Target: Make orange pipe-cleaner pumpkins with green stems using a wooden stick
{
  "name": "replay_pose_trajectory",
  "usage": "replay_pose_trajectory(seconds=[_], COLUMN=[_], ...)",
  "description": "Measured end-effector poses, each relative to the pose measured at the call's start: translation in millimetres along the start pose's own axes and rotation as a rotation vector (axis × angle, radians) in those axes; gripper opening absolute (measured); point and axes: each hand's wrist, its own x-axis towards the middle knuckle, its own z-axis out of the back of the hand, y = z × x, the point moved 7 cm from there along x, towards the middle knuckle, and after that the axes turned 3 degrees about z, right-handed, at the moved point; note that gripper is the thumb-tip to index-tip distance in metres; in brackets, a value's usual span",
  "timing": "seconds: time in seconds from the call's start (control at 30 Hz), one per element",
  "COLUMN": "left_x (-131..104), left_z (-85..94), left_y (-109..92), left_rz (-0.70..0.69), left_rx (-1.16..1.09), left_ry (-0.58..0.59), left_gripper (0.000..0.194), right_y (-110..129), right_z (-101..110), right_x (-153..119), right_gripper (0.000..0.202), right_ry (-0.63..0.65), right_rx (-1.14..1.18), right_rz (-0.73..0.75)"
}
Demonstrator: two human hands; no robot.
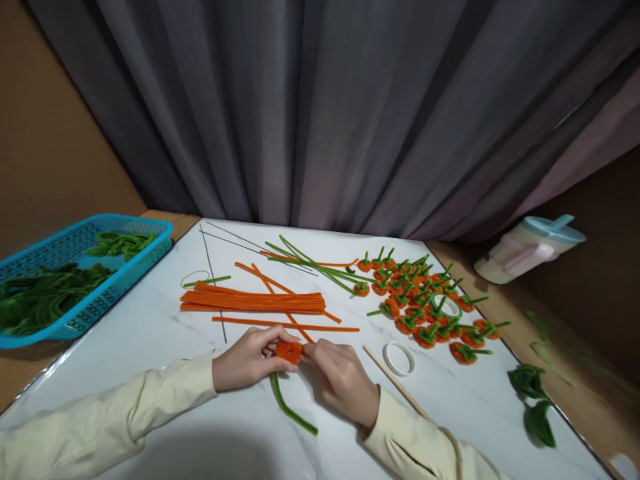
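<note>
Low in the centre, my left hand point(246, 359) pinches a small orange fuzzy piece point(289, 353) between thumb and fingers. My right hand point(345, 379) touches its right side, fingertips closed on its edge; a thin orange end seems to show there. A green pipe cleaner point(293, 412) hangs below the orange piece and curves to the right. Just beyond the hands lies a single orange pipe cleaner point(285, 325), and behind it a bundle of orange pipe cleaners point(255, 301). Green pipe cleaners point(315, 262) lie crossed farther back.
Many small orange pieces with green tops point(413, 293) cover the right, a green-edged tape roll point(446, 306) among them. A white ring point(399, 359) and wooden stick point(395, 380) lie nearer. A blue basket point(113, 283) stands left, a cup point(523, 250) right, green leaves point(539, 420) at the right edge.
</note>
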Motion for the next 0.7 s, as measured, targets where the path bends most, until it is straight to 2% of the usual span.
replay_pose_trajectory(seconds=[0.13,0.27,0.37,0.43,0.57,0.7], left_x=[1.6,1.2,-1.0,-2.4,-3.9,-2.8], left_z=[0.7,4.7,7.1,7.6,6.0,7.9], left_y=[-1.4,-7.6,-6.6,-1.6,8.7,4.7], left_rz=[-0.023,-0.11,-0.103,-0.053,0.066,0.16], left_rx=[0.053,0.258,0.298,0.23,-0.043,-0.122], left_ry=[-0.007,-0.074,-0.118,-0.129,-0.111,-0.018], left_gripper=[0.036,0.038,0.037,0.039,0.046,0.034], right_y=[-1.1,-3.9,-6.9,-10.6,-18.3,-17.9], right_z=[2.3,1.9,0.8,0.8,4.2,7.0], right_x=[-0.3,-1.7,-3.2,-3.9,-4.7,-3.4], right_gripper=[0.016,0.018,0.019,0.018,0.017,0.019], right_ry=[-0.049,-0.09,-0.119,-0.144,-0.207,-0.219], right_rx=[-0.008,0.028,0.044,0.073,0.182,0.272], right_rz=[-0.026,-0.057,-0.087,-0.135,-0.252,-0.263])
